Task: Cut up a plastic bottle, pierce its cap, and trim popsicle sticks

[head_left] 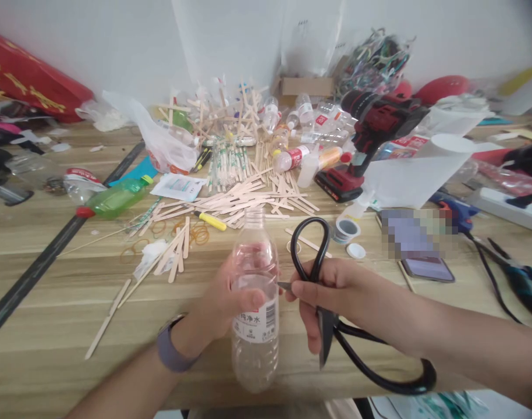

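Note:
My left hand [224, 297] is wrapped round a clear plastic bottle [255, 361], which stands upright, uncapped, with a white label around its middle. In my right hand [331, 285] is a pair of black-handled scissors [312, 250], its blades spread wide apart. One blade points left, its tip at the bottle's side by the label's upper edge; whether it pierces the plastic I cannot tell. The other blade points down beside the bottle. Both loop handles are free of my fingers, which grip near the pivot.
Wooden sticks [244, 198] lie heaped behind the bottle, near a yellow cutter [212, 220]. A red cordless drill [366, 139] stands back right. Further right are a phone [427, 269] and pliers [521, 282]. A green bottle [120, 198] lies left.

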Motion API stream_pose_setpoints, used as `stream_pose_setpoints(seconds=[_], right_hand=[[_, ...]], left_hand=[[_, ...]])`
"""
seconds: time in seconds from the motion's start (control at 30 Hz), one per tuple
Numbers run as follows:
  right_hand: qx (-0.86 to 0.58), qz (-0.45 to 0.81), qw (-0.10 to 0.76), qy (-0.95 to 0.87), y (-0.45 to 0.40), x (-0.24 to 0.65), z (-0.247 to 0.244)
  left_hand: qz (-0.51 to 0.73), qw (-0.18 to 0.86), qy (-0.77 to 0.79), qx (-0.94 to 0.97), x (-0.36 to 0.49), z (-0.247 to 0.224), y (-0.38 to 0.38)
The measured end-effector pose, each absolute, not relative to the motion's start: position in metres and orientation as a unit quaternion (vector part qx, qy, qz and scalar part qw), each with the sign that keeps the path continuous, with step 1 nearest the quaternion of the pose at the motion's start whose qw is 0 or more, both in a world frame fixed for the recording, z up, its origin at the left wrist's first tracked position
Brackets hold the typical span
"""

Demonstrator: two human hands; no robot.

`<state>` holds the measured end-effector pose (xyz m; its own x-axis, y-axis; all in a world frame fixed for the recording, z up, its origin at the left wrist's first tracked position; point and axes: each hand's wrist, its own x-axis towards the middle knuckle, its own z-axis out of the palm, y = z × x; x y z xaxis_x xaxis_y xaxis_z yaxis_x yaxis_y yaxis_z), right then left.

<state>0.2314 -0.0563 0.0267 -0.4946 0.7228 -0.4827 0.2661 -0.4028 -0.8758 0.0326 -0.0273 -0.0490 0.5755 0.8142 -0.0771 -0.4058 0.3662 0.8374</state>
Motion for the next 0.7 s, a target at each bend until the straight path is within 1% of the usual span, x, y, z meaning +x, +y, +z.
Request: stream_pose_setpoints(seconds=[0.1,0.17,0.23,0.4,0.47,0.57,0.7], right_hand=[[-0.456,0.768,0.185,-0.409,-0.058,0.231,0.024],[-0.450,0.768,0.185,-0.417,-0.057,0.234,0.022],[-0.464,0.736,0.173,-0.461,-0.056,0.241,0.016],[-0.551,0.603,0.099,-0.569,-0.052,0.257,-0.019],[-0.575,0.568,0.108,-0.579,-0.052,0.258,-0.035],[-0.585,0.555,0.125,-0.579,-0.055,0.252,-0.048],[-0.565,0.547,0.153,-0.598,-0.064,0.247,-0.030]], left_hand=[[0.403,0.786,0.244,0.401,0.031,-0.047,-0.028],[0.401,0.800,0.241,0.375,0.030,-0.045,-0.027],[0.402,0.815,0.243,0.338,0.028,-0.042,-0.024],[0.420,0.818,0.256,0.299,0.027,-0.042,-0.018],[0.427,0.818,0.255,0.289,0.027,-0.045,-0.018],[0.415,0.824,0.256,0.288,0.026,-0.048,-0.020],[0.398,0.831,0.255,0.293,0.023,-0.049,-0.019]])
